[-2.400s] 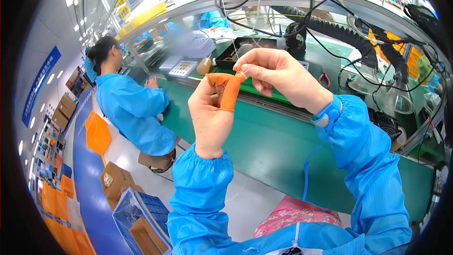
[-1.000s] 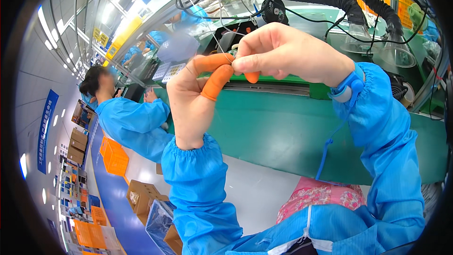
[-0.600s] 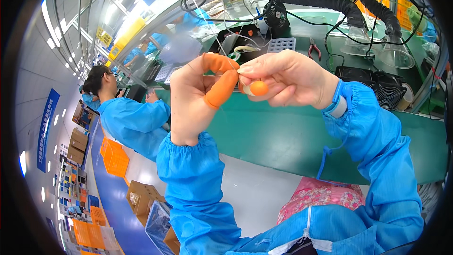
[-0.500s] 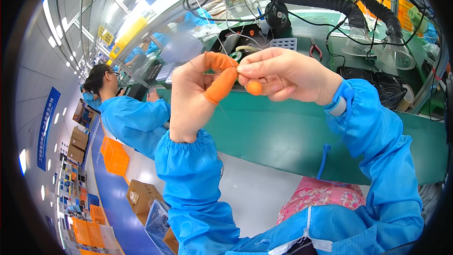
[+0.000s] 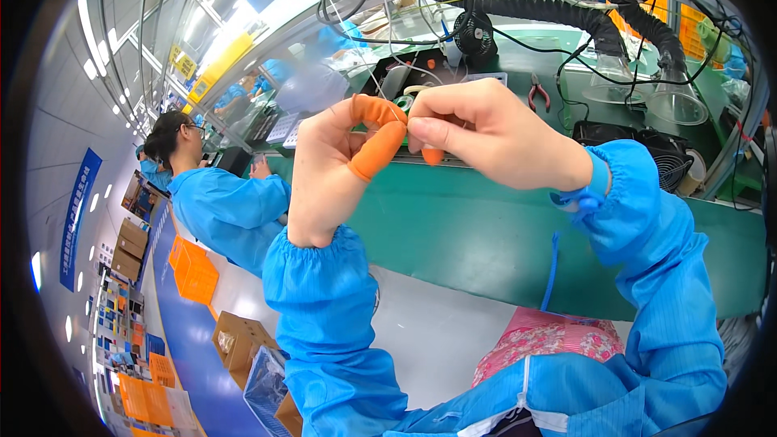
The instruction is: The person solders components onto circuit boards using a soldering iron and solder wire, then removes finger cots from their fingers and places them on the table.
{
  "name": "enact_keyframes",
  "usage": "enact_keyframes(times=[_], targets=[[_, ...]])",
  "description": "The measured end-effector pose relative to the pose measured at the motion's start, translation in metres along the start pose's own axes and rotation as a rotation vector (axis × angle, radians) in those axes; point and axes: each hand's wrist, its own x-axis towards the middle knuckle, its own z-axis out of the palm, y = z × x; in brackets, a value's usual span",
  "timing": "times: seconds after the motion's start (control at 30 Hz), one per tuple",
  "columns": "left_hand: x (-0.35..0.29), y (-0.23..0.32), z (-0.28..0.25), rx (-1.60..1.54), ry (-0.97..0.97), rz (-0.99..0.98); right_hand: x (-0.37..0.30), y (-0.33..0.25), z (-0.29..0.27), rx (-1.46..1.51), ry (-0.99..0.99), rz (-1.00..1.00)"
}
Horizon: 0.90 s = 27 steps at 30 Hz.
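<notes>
Bright blue smock [image 5: 575, 384], baggy sleeves [image 5: 328, 303] with gathered cuffs, white strip [image 5: 524, 380] down the front. Left hand [image 5: 328, 162] has orange cots [image 5: 377, 151] on thumb and index, the index one kinda wrinkly; right hand [image 5: 506, 133] shows an orange cot [image 5: 433, 156] too. There's also a blue band [image 5: 597, 182] on the right wrist. Pink floral fabric [image 5: 558, 336] pokes out past the desk's [image 5: 461, 235] near edge, around the lap.

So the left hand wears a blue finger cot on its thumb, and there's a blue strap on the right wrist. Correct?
Wrong cot colour: in the head view, the left hand wears an orange finger cot on its thumb, not blue. The blue strap on the right wrist is correct.
</notes>
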Motion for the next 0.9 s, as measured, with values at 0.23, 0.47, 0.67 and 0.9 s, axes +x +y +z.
enact_keyframes(times=[0.23, 0.47, 0.67, 0.9], targets=[[-0.002, 0.003, 0.002, 0.076, -0.064, 0.123, -0.012, 0.020, 0.008, 1.754, -0.337, 0.625], [-0.007, 0.000, 0.004, -0.034, 0.097, 0.028, -0.010, 0.005, 0.018, -0.466, 0.211, -0.326], [-0.010, 0.008, 0.003, -0.063, 0.046, -0.027, -0.005, 0.002, 0.015, -0.687, 0.221, -0.381], [-0.014, 0.012, 0.006, -0.062, 0.045, -0.003, -0.005, -0.002, 0.013, -0.685, 0.226, -0.371]])
